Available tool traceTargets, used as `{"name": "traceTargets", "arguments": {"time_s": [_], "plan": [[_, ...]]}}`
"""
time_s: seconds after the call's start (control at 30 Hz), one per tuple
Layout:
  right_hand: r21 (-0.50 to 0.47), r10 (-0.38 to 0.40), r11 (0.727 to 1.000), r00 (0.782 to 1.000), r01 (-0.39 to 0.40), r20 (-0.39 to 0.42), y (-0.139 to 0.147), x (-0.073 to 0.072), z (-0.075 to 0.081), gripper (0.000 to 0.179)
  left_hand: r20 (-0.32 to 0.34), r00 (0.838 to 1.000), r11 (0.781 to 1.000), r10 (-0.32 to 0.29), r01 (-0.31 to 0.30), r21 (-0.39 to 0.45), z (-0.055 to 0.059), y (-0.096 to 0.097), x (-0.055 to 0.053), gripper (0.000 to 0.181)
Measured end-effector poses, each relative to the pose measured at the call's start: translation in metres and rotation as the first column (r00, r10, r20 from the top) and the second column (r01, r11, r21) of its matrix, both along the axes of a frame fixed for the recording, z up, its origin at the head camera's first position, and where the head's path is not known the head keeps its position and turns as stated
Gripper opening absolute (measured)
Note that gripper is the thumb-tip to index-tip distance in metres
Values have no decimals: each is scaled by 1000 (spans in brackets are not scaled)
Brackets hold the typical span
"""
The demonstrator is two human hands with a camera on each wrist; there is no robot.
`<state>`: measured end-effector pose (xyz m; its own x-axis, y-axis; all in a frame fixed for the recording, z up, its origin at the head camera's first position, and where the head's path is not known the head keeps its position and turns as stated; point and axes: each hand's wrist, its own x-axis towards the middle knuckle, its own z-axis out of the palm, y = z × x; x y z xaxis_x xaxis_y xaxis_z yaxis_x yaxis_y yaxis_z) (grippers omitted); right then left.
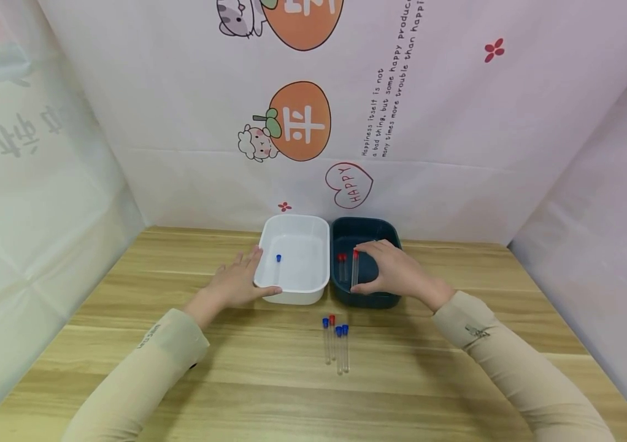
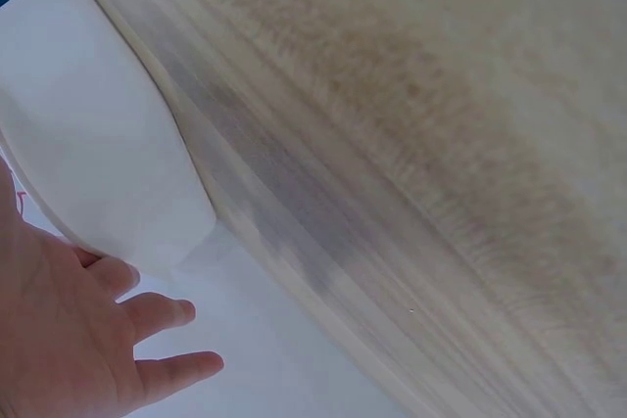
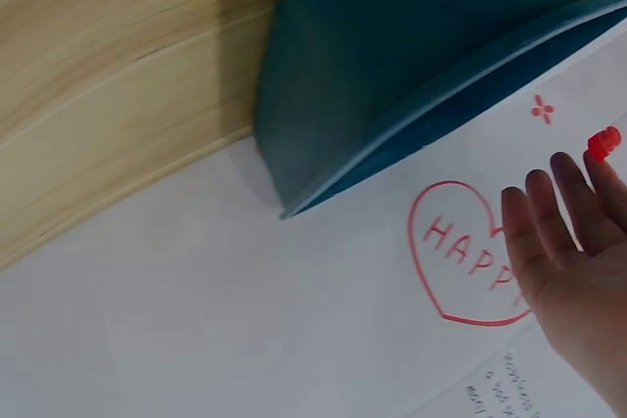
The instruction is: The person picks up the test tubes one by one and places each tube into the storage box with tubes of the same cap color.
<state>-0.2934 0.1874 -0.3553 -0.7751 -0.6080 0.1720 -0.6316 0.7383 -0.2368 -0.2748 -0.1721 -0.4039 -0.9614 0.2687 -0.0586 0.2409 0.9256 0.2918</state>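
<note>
My right hand (image 1: 399, 270) pinches a red-capped test tube (image 1: 354, 273) between thumb and index finger, upright over the dark blue bin (image 1: 365, 301). In the right wrist view the red cap (image 3: 604, 142) shows at the fingertips of the right hand (image 3: 588, 261). Two more red-capped tubes (image 1: 342, 268) are inside that bin. My left hand (image 1: 236, 282) touches the left and front rim of the white bin (image 1: 297, 297), fingers straight and spread. A blue-capped tube (image 1: 278, 259) lies in the white bin. The left wrist view shows the left hand (image 2: 73, 330) against the bin's side.
On the wooden table (image 1: 269, 380), in front of the bins, lie three blue-capped tubes (image 1: 326, 341) and one red-capped tube (image 1: 332, 320), close together. The two bins stand side by side against a printed white cloth backdrop (image 1: 208, 184). Cloth hangs at both sides too.
</note>
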Motion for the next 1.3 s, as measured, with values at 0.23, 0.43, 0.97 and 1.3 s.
{"name": "traceTargets", "arguments": {"time_s": [0.23, 0.43, 0.97, 1.3], "plan": [[32, 18, 999, 1000, -18, 19, 4, -14, -5, 89, -5, 1000, 1000, -1, 1, -2, -1, 0, -1, 116], [62, 15, 998, 1000, -16, 19, 6, -26, -11, 89, 2, 1000, 1000, -2, 2, 1, -2, 0, 0, 115], [138, -24, 990, 998, 16, 60, 5, -53, -29, 90, 6, 1000, 1000, -1, 1, -2, 0, 0, 1, 115], [153, -11, 988, 990, -11, 140, -1, -64, -31, 89, 6, 1000, 1000, -3, 3, 5, -1, 0, 0, 115]]}}
